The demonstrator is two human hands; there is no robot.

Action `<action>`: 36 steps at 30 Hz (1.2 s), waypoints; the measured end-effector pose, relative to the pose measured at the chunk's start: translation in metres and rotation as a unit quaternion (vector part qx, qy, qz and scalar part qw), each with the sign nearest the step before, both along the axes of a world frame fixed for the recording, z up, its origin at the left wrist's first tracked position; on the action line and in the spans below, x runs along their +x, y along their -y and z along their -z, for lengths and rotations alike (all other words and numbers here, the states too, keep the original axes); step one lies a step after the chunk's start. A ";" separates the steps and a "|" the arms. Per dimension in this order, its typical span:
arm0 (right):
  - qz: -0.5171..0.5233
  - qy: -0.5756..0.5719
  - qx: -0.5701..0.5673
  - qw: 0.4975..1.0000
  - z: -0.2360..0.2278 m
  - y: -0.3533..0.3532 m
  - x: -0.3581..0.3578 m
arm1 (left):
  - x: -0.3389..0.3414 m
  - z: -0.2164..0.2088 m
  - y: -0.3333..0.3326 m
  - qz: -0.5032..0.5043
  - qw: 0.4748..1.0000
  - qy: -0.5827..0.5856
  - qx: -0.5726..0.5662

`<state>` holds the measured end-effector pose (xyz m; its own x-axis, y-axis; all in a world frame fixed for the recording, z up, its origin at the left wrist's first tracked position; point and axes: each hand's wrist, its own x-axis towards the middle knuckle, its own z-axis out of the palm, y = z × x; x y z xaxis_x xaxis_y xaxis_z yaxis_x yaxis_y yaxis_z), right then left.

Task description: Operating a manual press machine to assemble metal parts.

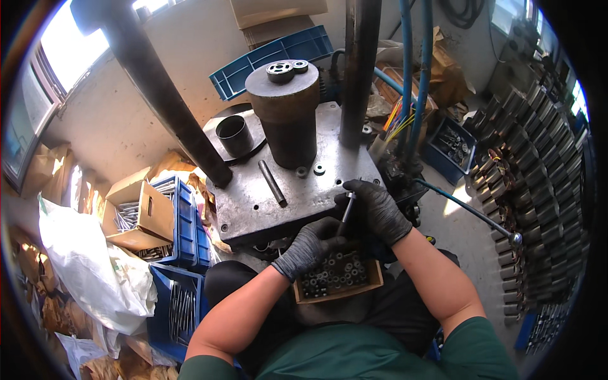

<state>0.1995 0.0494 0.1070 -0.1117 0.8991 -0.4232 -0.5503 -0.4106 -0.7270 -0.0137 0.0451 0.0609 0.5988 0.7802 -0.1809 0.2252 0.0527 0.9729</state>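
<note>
Both hands, left hand [310, 244] and right hand [378, 209], grasp one pin [346, 214] over the box [373, 278]; another pin [272, 182] lies on the table [253, 215], seemingly early work

Open brown cardboard box [136, 212], flaps raised, at the left of the steel press table, holding metal rods.

Shallow brown cardboard tray [373, 278], rectangular, on the person's lap, filled with small dark metal rings.

Flat brown cardboard cartons [275, 16], stacked against the back wall above a blue plastic crate.

Large white plastic sack [88, 266], crumpled, on the floor at far left.

Crumpled brown paper bags [47, 304], along the left edge.

No labels, signs or screens can be made out.
</note>
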 end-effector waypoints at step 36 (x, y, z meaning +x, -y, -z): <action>-0.064 0.307 0.255 0.915 0.007 0.010 0.004 | -0.039 0.023 0.021 -0.219 0.891 0.257 -0.303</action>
<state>0.2033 0.0392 0.1001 -0.1113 0.9934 0.0287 0.0557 0.0350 -0.9978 -0.0525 0.0237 0.0380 0.3861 0.8120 -0.4378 -0.4141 0.5766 0.7043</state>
